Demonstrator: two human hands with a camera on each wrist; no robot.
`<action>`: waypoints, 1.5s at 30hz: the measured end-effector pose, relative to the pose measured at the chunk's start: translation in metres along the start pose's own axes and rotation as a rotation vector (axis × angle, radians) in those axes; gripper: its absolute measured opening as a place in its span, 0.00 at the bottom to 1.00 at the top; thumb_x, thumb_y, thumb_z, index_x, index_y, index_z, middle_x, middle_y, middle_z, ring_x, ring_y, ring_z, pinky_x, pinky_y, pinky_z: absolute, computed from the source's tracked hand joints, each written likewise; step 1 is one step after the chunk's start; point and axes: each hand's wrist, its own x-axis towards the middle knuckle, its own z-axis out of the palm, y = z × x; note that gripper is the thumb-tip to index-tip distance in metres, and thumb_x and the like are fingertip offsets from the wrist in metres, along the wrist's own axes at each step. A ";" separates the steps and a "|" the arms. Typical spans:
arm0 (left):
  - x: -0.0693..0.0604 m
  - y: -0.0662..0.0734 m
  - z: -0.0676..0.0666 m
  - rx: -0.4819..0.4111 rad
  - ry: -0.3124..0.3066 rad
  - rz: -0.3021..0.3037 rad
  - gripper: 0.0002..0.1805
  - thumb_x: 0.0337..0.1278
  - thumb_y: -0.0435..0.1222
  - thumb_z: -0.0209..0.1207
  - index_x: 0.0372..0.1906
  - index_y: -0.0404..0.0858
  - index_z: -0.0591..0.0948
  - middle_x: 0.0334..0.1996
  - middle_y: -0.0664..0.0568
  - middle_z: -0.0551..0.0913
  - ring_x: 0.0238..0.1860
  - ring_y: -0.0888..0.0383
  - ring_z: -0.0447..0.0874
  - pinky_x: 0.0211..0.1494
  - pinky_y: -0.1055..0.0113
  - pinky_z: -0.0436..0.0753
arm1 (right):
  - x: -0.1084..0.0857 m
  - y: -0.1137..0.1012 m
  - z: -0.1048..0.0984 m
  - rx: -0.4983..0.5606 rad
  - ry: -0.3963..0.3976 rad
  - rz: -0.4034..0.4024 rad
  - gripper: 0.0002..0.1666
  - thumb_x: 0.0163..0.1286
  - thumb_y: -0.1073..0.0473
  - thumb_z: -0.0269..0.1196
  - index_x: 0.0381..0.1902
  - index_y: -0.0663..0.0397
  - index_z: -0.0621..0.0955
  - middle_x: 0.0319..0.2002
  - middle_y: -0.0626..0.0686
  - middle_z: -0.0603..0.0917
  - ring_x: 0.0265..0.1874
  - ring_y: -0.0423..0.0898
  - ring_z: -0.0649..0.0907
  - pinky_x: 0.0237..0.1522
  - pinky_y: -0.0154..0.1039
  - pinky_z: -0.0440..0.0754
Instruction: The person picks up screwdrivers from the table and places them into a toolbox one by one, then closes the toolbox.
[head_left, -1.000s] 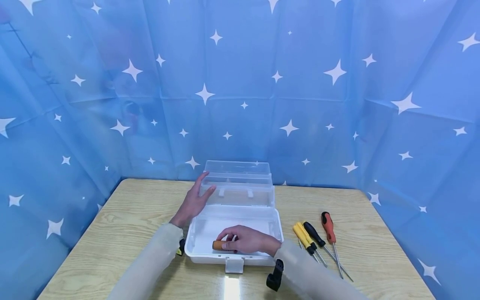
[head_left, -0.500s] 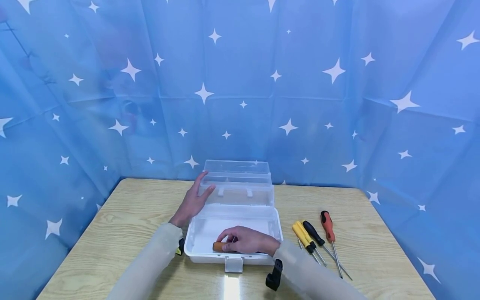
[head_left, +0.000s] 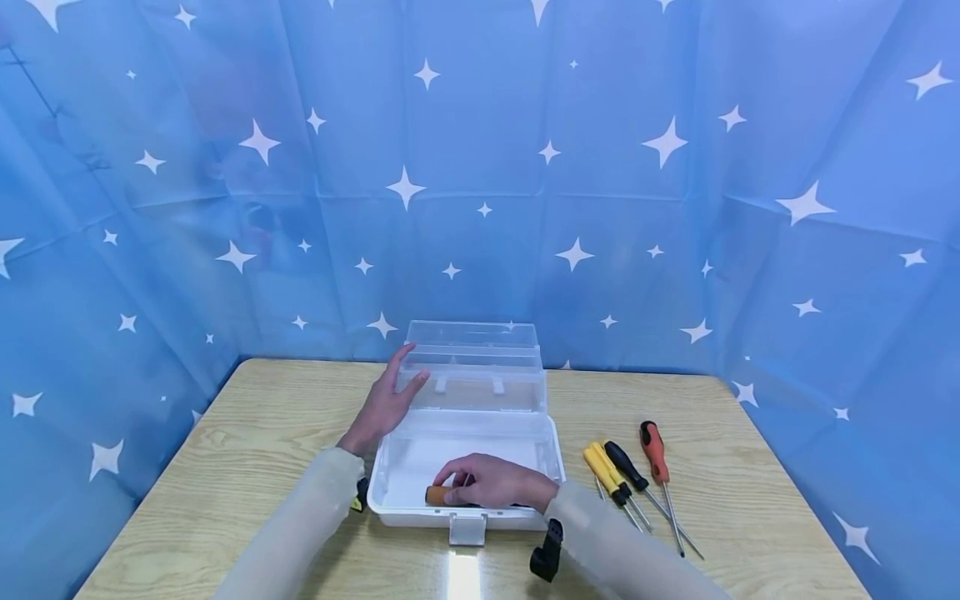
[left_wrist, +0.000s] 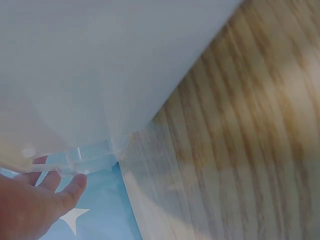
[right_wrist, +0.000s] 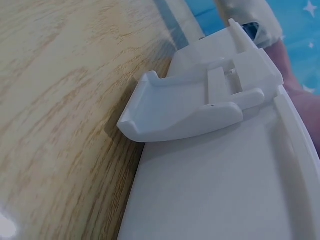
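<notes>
A white toolbox [head_left: 420, 450] stands on the table with its translucent lid [head_left: 480, 387] raised at the back. My left hand [head_left: 384, 410] is at the lid's left edge, thumb and forefinger spread. In the left wrist view, the fingers of my left hand [left_wrist: 35, 205] are at the clear lid edge [left_wrist: 90, 155]. Inside the box, near its front wall, my right hand [head_left: 495, 481] holds a tool by its orange-brown handle [head_left: 435, 495]; the hand covers most of the tool. The right wrist view shows the box's front latch [right_wrist: 175, 110] hanging down.
Right of the box lie yellow-handled screwdrivers [head_left: 606, 468], a black-handled screwdriver [head_left: 626, 467] and a red-and-black screwdriver [head_left: 655, 454], shafts overlapping. A black-and-yellow object [head_left: 361, 494] sits by the left sleeve, partly hidden. A starry blue curtain [head_left: 480, 167] hangs behind the wooden table [head_left: 292, 417].
Both hands keep their places on the lid and on the tool. The head view shifts only slightly.
</notes>
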 end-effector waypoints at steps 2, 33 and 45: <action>0.000 0.000 0.000 -0.002 -0.003 -0.007 0.43 0.59 0.72 0.47 0.77 0.66 0.51 0.80 0.52 0.49 0.78 0.40 0.50 0.70 0.31 0.58 | 0.000 0.000 0.000 -0.006 0.000 0.003 0.12 0.73 0.53 0.62 0.52 0.37 0.83 0.43 0.40 0.83 0.42 0.37 0.81 0.49 0.39 0.79; 0.000 0.000 -0.001 -0.028 -0.016 -0.015 0.43 0.58 0.72 0.48 0.77 0.66 0.51 0.79 0.50 0.51 0.77 0.39 0.51 0.69 0.32 0.60 | 0.004 0.001 0.004 -0.048 0.059 0.015 0.15 0.68 0.59 0.66 0.52 0.46 0.81 0.36 0.41 0.82 0.36 0.36 0.81 0.43 0.35 0.80; 0.001 0.000 0.000 -0.029 -0.010 -0.010 0.43 0.60 0.71 0.48 0.77 0.65 0.52 0.79 0.49 0.50 0.77 0.38 0.52 0.69 0.31 0.59 | 0.004 0.002 0.004 -0.054 0.076 0.015 0.15 0.68 0.59 0.66 0.52 0.47 0.81 0.35 0.42 0.81 0.34 0.36 0.80 0.42 0.34 0.79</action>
